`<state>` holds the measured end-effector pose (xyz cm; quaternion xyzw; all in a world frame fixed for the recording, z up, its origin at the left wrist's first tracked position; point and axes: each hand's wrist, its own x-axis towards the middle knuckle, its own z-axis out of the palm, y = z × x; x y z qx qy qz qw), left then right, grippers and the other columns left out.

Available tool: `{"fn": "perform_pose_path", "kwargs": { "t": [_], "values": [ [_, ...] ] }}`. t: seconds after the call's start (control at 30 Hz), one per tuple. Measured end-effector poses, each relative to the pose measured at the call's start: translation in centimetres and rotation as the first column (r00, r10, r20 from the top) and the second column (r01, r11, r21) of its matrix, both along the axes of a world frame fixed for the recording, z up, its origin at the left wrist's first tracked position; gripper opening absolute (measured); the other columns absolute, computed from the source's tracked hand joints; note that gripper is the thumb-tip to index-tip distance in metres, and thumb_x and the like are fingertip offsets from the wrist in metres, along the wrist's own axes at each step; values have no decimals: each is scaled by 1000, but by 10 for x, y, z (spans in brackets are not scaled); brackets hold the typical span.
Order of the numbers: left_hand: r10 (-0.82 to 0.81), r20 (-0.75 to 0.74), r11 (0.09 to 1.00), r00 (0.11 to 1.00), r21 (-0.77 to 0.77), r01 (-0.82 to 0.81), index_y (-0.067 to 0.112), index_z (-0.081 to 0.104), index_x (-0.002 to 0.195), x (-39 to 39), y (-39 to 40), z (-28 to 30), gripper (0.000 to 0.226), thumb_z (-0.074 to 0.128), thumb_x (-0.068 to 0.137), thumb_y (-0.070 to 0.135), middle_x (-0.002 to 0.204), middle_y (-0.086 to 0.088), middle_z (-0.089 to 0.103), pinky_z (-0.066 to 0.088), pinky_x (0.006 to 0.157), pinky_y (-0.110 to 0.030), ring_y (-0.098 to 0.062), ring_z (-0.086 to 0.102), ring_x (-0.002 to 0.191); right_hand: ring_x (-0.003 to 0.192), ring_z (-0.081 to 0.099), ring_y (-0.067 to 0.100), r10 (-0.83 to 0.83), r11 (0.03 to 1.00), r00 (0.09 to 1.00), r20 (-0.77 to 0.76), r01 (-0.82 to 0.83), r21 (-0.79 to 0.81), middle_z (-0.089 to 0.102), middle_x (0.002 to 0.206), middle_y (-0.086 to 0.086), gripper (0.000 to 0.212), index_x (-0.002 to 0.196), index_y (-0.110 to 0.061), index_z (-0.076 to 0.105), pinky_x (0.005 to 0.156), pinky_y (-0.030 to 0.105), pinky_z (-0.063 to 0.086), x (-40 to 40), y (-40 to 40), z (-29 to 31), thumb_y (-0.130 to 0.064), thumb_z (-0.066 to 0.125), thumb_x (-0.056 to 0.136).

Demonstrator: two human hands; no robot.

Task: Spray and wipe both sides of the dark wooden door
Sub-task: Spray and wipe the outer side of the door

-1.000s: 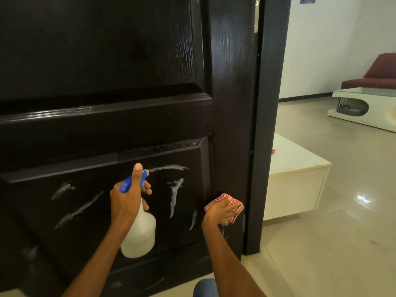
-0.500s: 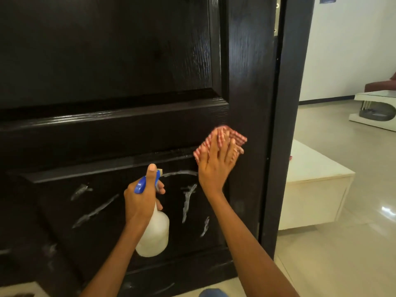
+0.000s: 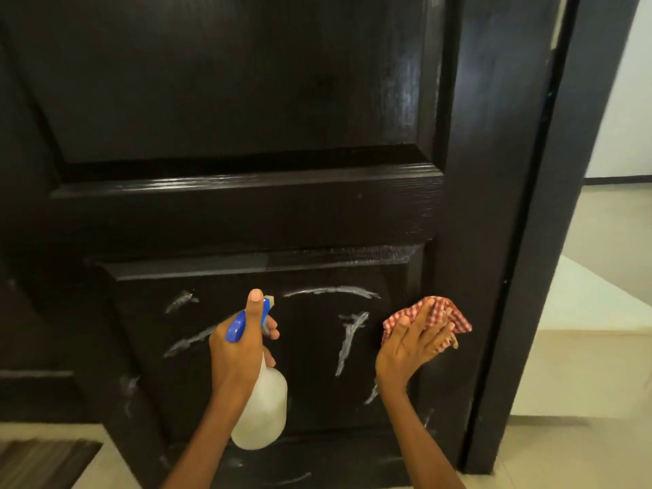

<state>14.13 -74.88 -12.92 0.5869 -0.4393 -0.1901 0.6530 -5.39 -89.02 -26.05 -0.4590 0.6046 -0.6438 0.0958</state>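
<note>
The lower panel of the dark wooden door (image 3: 317, 213) is marked with white streaks of spray foam (image 3: 347, 342), most of them not yet wiped. A red checked cloth (image 3: 428, 314) is pressed flat against the door by the right hand (image 3: 411, 342), its fingers nearly straight and spread over the fabric, at the right edge of the lower panel, beside the stile. The spray bottle (image 3: 261, 407) is gripped by the left hand (image 3: 236, 351), fingers curled round the neck and the thumb laid along the blue head, in front of the middle of that panel. The step in hand is judged to be wiping. It would be done well if the cloth were drawn leftward across the panel in overlapping passes, each streak taken up fully, the moulding along the panel's top edge included. The bottle is best kept clear of the wiped area.
</note>
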Motion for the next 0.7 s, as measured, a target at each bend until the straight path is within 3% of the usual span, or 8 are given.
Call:
{"fn": "perform_pose_path", "kwargs": {
  "t": [0.1,0.2,0.3,0.37,0.43,0.5,0.6,0.7],
  "values": [
    [22,-35,1000,999,-6,-22,-2,64,70,14,9,5,73,44,91,64,61,-17,64,50,43,-27,-24,57,45,154,-10,23,43,999,993,109,-40,-26,-2,168,8,59,157,-31,13,122,45,-9,7,7,16,-51,23,103],
    [40,-82,998,996,49,-36,-1,65,72,36,19,12,73,44,92,66,57,-14,62,50,47,-33,-24,56,47,155,-8,16,113,977,993,-17,-115,-178,3,167,-4,55,158,-26,21,122,34,-13,26,14,44,-44,25,106],
    [-23,-83,998,996,61,28,3,68,79,61,24,20,70,42,91,67,58,-8,65,50,50,-33,-28,56,46,154,-9,18,66,977,988,-141,-92,-190,0,167,-3,56,159,-26,21,122,41,-8,56,14,74,-43,27,106],
    [-53,-74,997,996,56,57,1,66,75,76,30,26,73,43,88,69,57,-9,64,49,46,-30,-25,56,45,153,-10,18,21,990,992,-123,-38,-134,0,167,2,57,159,-29,16,122,47,-5,72,18,85,-45,27,106],
    [-48,-73,997,996,61,53,0,62,70,89,34,30,76,44,85,72,55,-12,61,48,43,-28,-22,54,43,154,-3,27,-30,990,973,-227,-3,-143,8,167,10,58,159,-27,16,122,53,-1,86,19,84,-41,31,105],
    [-31,-93,998,995,47,36,1,64,73,108,36,34,75,46,85,73,56,-12,60,49,45,-31,-24,54,46,154,5,33,-62,979,886,-460,-36,-202,19,165,14,61,159,-21,21,123,55,2,112,23,83,-30,40,102],
    [-13,-79,1000,997,-5,13,13,71,83,139,43,35,59,47,91,66,62,-10,64,51,48,-32,-23,59,50,154,11,27,40,908,686,-727,-328,-259,24,164,9,72,158,-16,25,124,52,11,188,48,89,-16,55,92],
    [27,0,999,1000,-44,-27,11,69,78,165,58,28,59,44,93,63,62,-10,66,51,49,-32,-19,60,46,150,23,28,140,835,417,-898,-538,-119,34,159,6,75,151,-25,40,119,58,27,272,72,100,-31,72,84]
  ]
}}
